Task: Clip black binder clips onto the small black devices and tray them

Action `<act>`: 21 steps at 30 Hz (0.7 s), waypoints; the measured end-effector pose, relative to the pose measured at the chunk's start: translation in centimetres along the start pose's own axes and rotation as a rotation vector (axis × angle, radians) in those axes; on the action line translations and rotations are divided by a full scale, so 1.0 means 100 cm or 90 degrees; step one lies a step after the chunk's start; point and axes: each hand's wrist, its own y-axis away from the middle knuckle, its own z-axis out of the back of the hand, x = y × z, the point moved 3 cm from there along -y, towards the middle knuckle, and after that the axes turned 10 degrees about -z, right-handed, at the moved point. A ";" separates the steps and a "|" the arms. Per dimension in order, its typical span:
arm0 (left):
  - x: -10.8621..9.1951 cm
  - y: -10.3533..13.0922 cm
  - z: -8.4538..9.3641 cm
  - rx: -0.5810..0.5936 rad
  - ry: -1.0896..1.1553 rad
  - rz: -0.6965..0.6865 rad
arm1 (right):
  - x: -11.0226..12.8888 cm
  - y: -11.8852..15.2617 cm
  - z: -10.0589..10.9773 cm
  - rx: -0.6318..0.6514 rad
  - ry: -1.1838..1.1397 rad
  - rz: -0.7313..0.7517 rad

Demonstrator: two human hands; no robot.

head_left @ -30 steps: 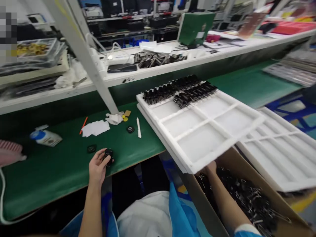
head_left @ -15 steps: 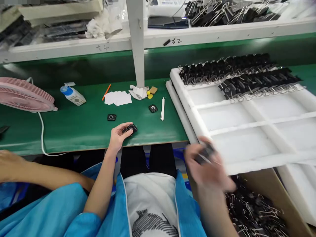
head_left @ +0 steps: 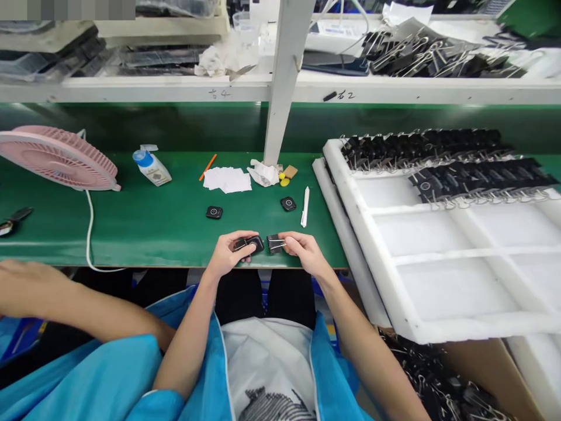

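Near the table's front edge, my left hand point(head_left: 228, 252) pinches a black smartwatch case point(head_left: 258, 243), with a binder clip's wire handle showing at its left side. My right hand point(head_left: 305, 250) holds a black binder clip point(head_left: 274, 244) by its wire handles. The clip's black jaw faces the case across a small gap. Beyond my hands, one more black watch case point(head_left: 214, 212) lies to the left, and another watch case point(head_left: 288, 203) lies to the right, both with round sensor backs up. A white pen point(head_left: 305, 207) rests just right of that one.
A white foam tray point(head_left: 390, 234) with rows of clipped black pieces point(head_left: 482, 178) stands on the right. Below it is a cardboard box point(head_left: 486, 368) of binder clips point(head_left: 438, 392). White papers point(head_left: 227, 179), a bottle point(head_left: 153, 169) and a pink fan point(head_left: 59, 158) stand behind. A co-worker's arm point(head_left: 83, 298) reaches in from the left.
My right hand has come from beside the foam tray, leftwards to my left hand, bringing the binder clip. My left hand still grips the watch case. The view has shifted slightly.
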 end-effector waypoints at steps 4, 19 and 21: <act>-0.001 -0.001 -0.003 0.042 -0.049 0.007 | 0.007 0.002 -0.003 0.003 0.117 0.049; -0.004 -0.003 -0.006 0.077 -0.126 -0.016 | 0.012 0.000 -0.008 0.010 0.189 0.076; -0.005 -0.004 -0.004 0.076 -0.139 -0.016 | 0.013 0.000 -0.011 -0.004 0.184 0.070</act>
